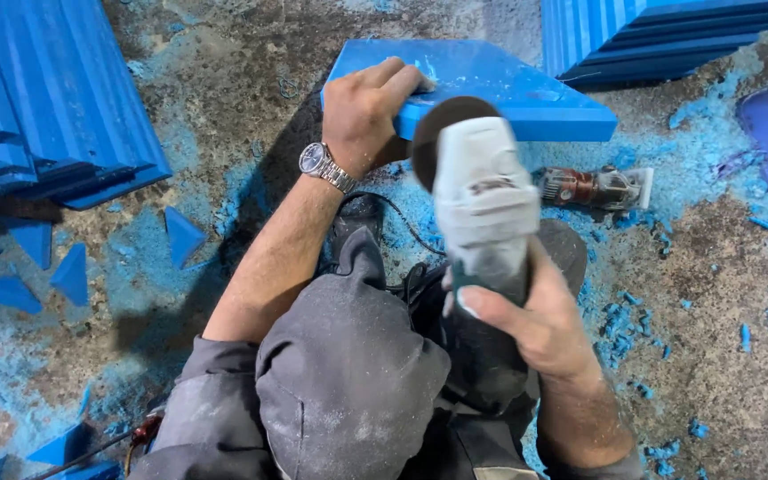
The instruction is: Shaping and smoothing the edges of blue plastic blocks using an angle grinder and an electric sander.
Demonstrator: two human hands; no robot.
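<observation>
Leftmost, stacked blue panels (55,98) sit by triangular offcuts (71,274) on the dusty floor (722,373); our left hand (362,116) clamps the blue slab (482,84) ahead of our knees; our right hand (535,320) holds its grip closed around the angle grinder (482,204), disc at the slab's near edge.

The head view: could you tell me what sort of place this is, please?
Probably a workshop floor for cutting foam or plastic board: blue offcuts and dust litter bare concrete, stacked blue panels stand nearby, and the right hand holds an angle grinder.
</observation>
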